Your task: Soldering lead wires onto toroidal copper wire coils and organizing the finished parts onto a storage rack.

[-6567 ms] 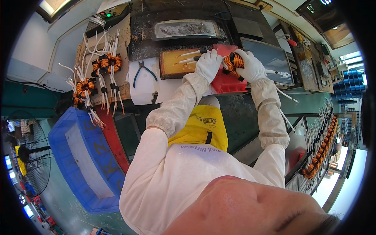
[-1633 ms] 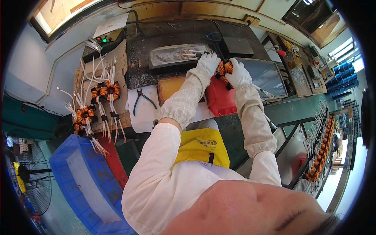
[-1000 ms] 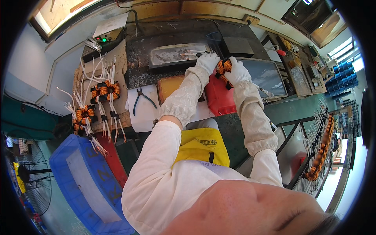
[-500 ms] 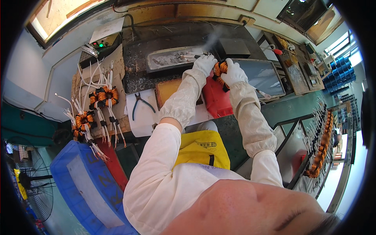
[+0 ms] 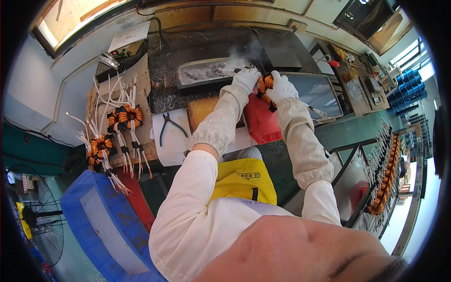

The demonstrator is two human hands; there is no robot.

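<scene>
My gloved right hand (image 5: 283, 88) is closed on a ring-shaped coil (image 5: 266, 86) wound with copper-orange wire, held upright over a red bin. A pale lead with a metal end (image 5: 321, 113) sticks out near my right wrist. Just left of the coil, my gloved left hand (image 5: 247, 79) is closed with fingers pinched together. A short dark-tipped piece (image 5: 237, 70), which looks like a wire lead, juts from its fingers over the right end of a long metal solder pot (image 5: 206, 82). Smoke rises there. The glove hides most of what the left hand grips.
Finished-looking coils with white leads (image 5: 129, 116) lie on cardboard at the left. Pliers (image 5: 170, 128) rest on white paper beside an amber block (image 5: 203, 113). The red bin (image 5: 261, 123) stands below my hands. A blue crate (image 5: 101, 221) is lower left; a rack of coils (image 5: 386, 183) stands right.
The smoke over the pot has changed shape and drifted. The green light on the control box no longer shows lit. Both hands keep nearly the same place and hold.
</scene>
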